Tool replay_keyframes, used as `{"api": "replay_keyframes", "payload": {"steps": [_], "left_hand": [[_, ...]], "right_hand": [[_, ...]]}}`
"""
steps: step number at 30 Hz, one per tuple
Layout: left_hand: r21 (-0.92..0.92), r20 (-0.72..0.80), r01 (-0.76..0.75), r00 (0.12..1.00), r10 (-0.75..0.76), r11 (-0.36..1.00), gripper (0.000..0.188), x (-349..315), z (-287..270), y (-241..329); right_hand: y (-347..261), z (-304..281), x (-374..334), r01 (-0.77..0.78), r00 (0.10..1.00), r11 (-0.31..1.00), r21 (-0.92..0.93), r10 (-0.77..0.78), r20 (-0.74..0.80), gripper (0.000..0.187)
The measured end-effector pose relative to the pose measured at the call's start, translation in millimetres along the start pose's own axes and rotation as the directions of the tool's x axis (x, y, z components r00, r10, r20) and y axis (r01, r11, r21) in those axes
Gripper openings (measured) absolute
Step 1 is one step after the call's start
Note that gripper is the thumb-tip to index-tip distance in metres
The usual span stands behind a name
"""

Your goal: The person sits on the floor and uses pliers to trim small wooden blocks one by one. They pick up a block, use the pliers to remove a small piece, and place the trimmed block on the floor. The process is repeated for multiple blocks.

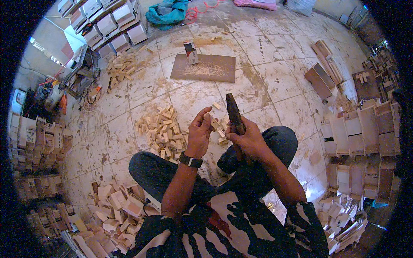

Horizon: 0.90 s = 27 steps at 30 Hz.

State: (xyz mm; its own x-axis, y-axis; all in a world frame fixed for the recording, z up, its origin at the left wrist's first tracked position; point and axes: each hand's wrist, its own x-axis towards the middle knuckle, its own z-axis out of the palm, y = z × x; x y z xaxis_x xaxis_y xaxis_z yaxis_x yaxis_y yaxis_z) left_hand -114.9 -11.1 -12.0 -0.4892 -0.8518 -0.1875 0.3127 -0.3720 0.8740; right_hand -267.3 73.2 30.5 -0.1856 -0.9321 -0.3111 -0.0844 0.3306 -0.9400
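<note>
My left hand (pixel 199 134), with a dark watch at its wrist, is raised in front of me, thumb and fingers closed on a small pale wooden block (pixel 213 122). Close by on the right, my right hand (pixel 248 138) is wrapped round a dark hammer (pixel 233 112). Its long tapered head points up and away from me, and my fingers hide part of it. Beyond my left knee lies a heap of small wooden blocks (pixel 165 130) on the tiled floor. A few loose blocks (pixel 222 134) lie behind and between my hands.
A brown board (pixel 223 74) ahead carries small thin pieces and an upright box (pixel 190 53). Another block pile (pixel 122 65) is farther left. Wooden pieces (pixel 118 202) heap at my near left. Stacked wooden parts (pixel 363 131) line the right; a brown wooden box (pixel 320 81) stands beyond.
</note>
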Motion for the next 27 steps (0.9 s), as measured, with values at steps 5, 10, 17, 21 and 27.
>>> {"api": "replay_keyframes", "payload": {"steps": [5, 10, 17, 21, 27], "left_hand": [[0.176, -0.035, -0.044, 0.998, 0.051, 0.983, 0.039, -6, 7, 6], [0.28, -0.037, -0.077, 0.995, 0.091, 0.957, 0.038, -8, 8, 8], [0.304, -0.074, -0.143, 0.982, 0.173, 0.942, 0.035, -18, 16, 3], [0.255, -0.038, -0.14, 0.987, 0.155, 0.957, 0.035, -25, 24, -4], [0.083, -0.006, -0.06, 0.998, 0.06, 0.995, 0.03, -28, 24, -9]], "right_hand": [[-1, 0, -1, -0.031, 0.999, 0.999, 0.016, 0.032, -0.025, 0.032], [-5, -2, -2, -0.021, 0.997, 1.0, -0.004, 0.021, -0.074, 0.034], [-5, 0, 0, -0.034, 0.99, 0.998, 0.044, 0.04, -0.134, 0.032], [1, 1, 4, 0.064, 0.973, 0.998, 0.0, -0.062, -0.222, 0.029], [1, 3, 4, 0.147, 0.941, 0.986, 0.072, -0.117, -0.318, 0.028]]}}
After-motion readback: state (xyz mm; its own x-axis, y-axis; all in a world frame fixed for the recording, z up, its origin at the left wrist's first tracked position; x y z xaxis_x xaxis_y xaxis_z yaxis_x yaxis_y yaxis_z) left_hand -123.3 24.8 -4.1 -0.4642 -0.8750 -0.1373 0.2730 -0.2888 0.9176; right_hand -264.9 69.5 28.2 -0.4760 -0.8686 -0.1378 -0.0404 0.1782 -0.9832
